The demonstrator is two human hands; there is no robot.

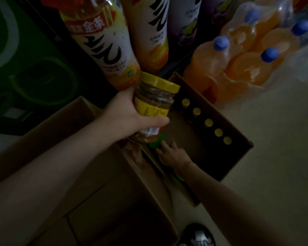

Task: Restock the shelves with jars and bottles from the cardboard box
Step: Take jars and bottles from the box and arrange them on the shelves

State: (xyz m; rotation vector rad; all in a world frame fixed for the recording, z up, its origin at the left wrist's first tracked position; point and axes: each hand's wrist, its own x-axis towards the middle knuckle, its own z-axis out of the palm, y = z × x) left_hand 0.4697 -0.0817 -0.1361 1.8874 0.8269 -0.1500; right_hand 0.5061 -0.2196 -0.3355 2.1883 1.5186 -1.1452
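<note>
We see the open brown cardboard box (219,167) on the floor. Above its near-left corner, our left hand (128,114) grips a yellow-lidded glass jar of brown paste (154,107). Inside, our right hand (171,153) reaches toward a green-capped item (156,142); its grip is unclear. Five gold-capped small bottles (207,122) line the box's far wall, so restocking looks unfinished.

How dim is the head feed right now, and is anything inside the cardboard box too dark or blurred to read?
Head view: dim overall, darkest lower left. The yellow-lidded glass jar in the left hand is lit but its label is blurred. Inside the brown cardboard box, the right hand touches a green-capped item too shadowed to identify. The row of small gold caps stays visible.
</note>
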